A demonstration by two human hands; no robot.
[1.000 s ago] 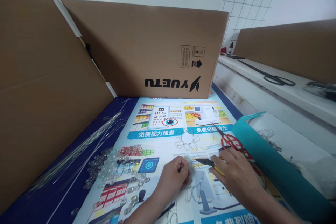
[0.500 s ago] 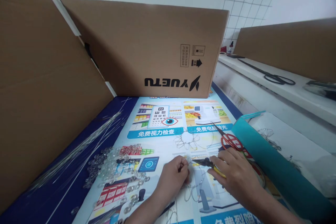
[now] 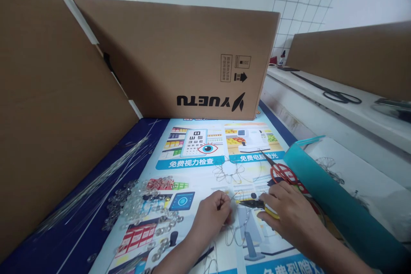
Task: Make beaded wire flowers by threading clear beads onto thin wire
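Note:
My left hand (image 3: 212, 215) is closed in a pinch on a thin bent wire (image 3: 236, 230) that loops down over the printed poster (image 3: 192, 167). My right hand (image 3: 289, 214) is wrapped round small pliers (image 3: 253, 204) with yellow handles. The dark pliers tip points left and sits close to the fingertips of my left hand. A finished wire flower shape (image 3: 228, 172) lies just beyond both hands.
A heap of clear glass beads (image 3: 141, 203) lies left of my hands. Straight wires (image 3: 96, 182) stretch along the blue table edge. Red-handled scissors (image 3: 282, 172) rest by a teal box (image 3: 337, 205). Cardboard boxes (image 3: 180, 60) stand behind and to the left.
The pliers tip has dropped slightly and tilted as my right hand shifted a little towards me. My left hand has stayed in place on the wire.

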